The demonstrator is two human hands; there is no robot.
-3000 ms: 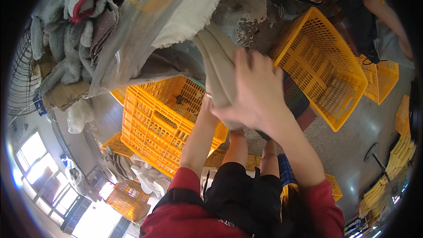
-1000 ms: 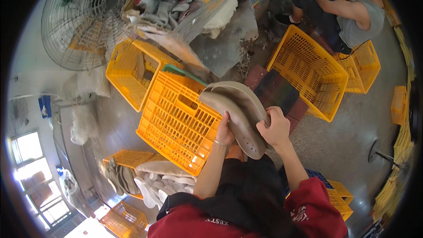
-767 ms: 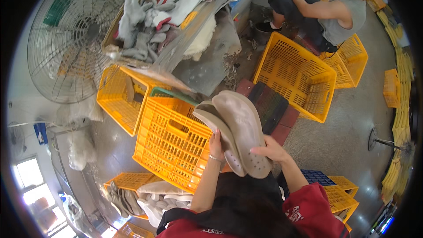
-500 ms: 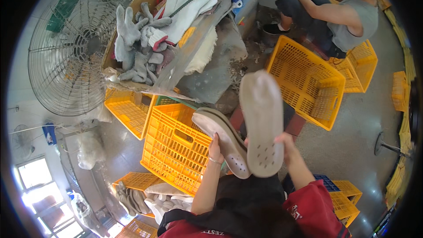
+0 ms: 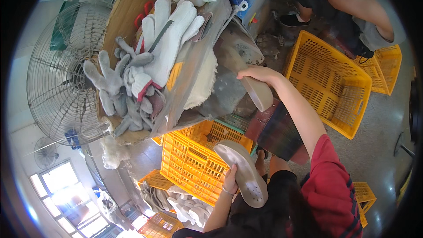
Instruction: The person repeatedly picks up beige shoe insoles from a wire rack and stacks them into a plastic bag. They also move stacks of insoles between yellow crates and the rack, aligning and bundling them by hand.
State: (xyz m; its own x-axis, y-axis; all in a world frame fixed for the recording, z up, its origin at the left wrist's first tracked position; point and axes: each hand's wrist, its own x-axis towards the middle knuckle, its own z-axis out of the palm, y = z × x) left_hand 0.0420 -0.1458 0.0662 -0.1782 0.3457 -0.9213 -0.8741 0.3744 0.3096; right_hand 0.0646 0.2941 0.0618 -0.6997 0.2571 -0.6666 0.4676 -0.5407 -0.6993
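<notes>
My left hand (image 5: 230, 180) is closed on the edge of a beige shoe sole (image 5: 243, 172), which tilts over my lap with a group of small holes at its near end. Stretched forward, my right hand (image 5: 261, 75) grips a second beige sole (image 5: 259, 94) by its far part. That sole hangs by the front of the cluttered bench, and my fingers hide some of it. Left of it, an open cardboard box (image 5: 125, 15) holds a white glove (image 5: 169, 46) and several grey gloves (image 5: 110, 79).
A yellow crate (image 5: 187, 161) stands by my left arm, another yellow crate (image 5: 304, 83) to the right. White soles (image 5: 191, 207) lie low at left. A large wire fan (image 5: 66, 79) rises far left. A person (image 5: 339, 0) sits at upper right.
My right hand has swung its sole from in front of me forward to the bench. My left hand still holds a sole, now lower and to the right. The view has shifted.
</notes>
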